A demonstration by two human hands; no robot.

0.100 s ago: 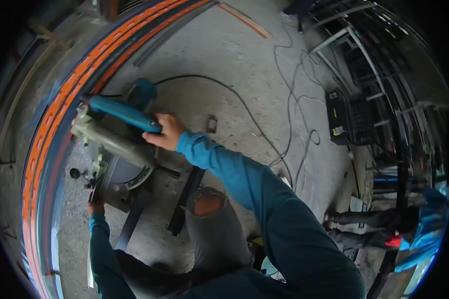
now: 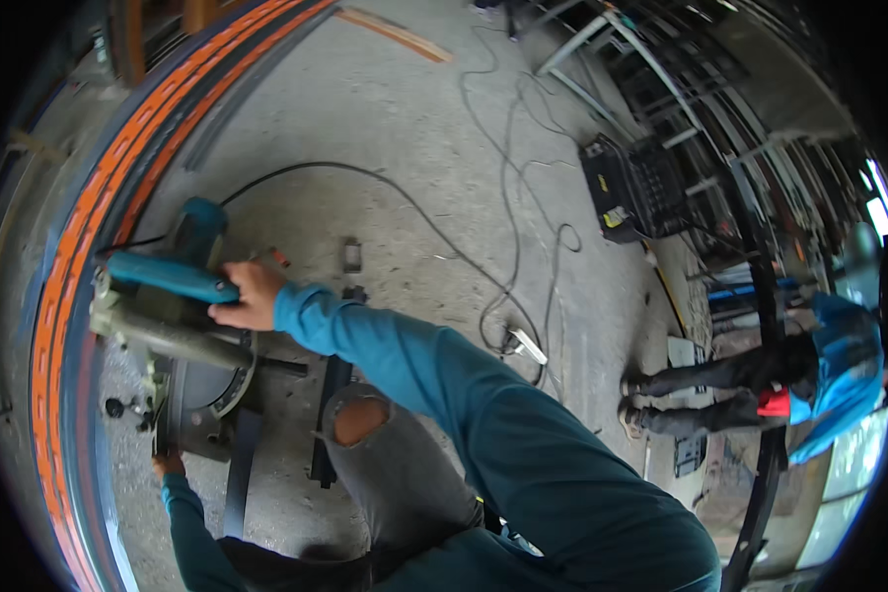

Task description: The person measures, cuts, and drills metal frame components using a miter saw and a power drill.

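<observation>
**Person gripping the handle of a chop saw on a workshop floor**

Seen from above, the person's right hand (image 2: 247, 294) is wrapped around the teal handle (image 2: 171, 277) of a chop saw (image 2: 173, 340), fingers curled tight and pressed together over the grip. The saw sits on the concrete floor (image 2: 405, 148) at the left of the view, its grey blade guard (image 2: 168, 338) below the handle and its teal motor housing (image 2: 199, 229) just above. The left hand (image 2: 168, 464) rests at the lower edge of the saw's base; its fingers are mostly hidden, so I cannot tell whether they are spread or closed. Both arms wear teal sleeves, and a knee shows through torn grey trousers (image 2: 360, 419) beside the saw. Long orange and blue bars (image 2: 64, 286) curve along the left edge. A black cable (image 2: 405, 202) trails from the saw across the floor. At the right, another person (image 2: 809, 380) in blue bends near a black metal frame (image 2: 760, 257).
</observation>
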